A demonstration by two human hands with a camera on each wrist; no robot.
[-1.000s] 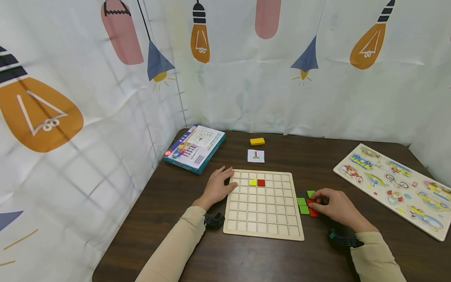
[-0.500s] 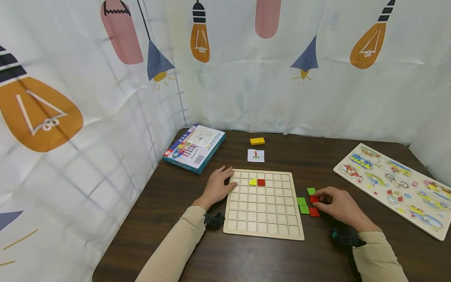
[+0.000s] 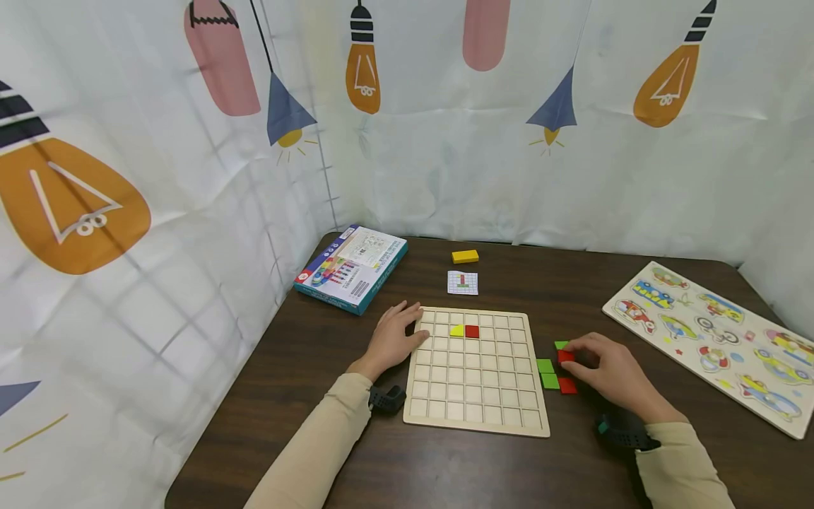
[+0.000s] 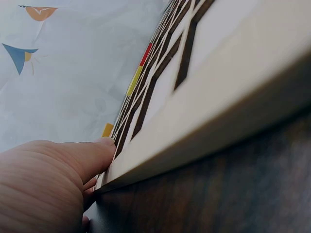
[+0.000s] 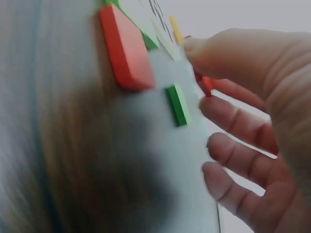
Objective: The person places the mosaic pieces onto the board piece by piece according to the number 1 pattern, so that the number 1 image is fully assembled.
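My right hand (image 3: 607, 371) pinches a red square tile (image 3: 566, 357) between thumb and forefinger, just right of the grid board; the right wrist view shows this tile (image 5: 208, 86) partly hidden by the thumb. Around it on the table are green tiles (image 3: 550, 382) and another red tile (image 3: 568, 386). One small green piece (image 5: 178, 106) lies near the fingertips. My left hand (image 3: 391, 339) rests at the upper left edge of the wooden grid board (image 3: 473, 411), thumb on its rim (image 4: 99, 155). A yellow piece (image 3: 456, 331) and a red tile (image 3: 472, 331) sit side by side in the board.
Behind the board lie a small pattern card (image 3: 462, 283) and a yellow block (image 3: 465, 256). A flat game box (image 3: 351, 268) is at the back left. On the right stands out a picture puzzle board (image 3: 709, 346), lying flat near my right forearm.
My right hand has drawn one red tile away from the other red tile and lifted it slightly. The left hand stays at the board's edge.
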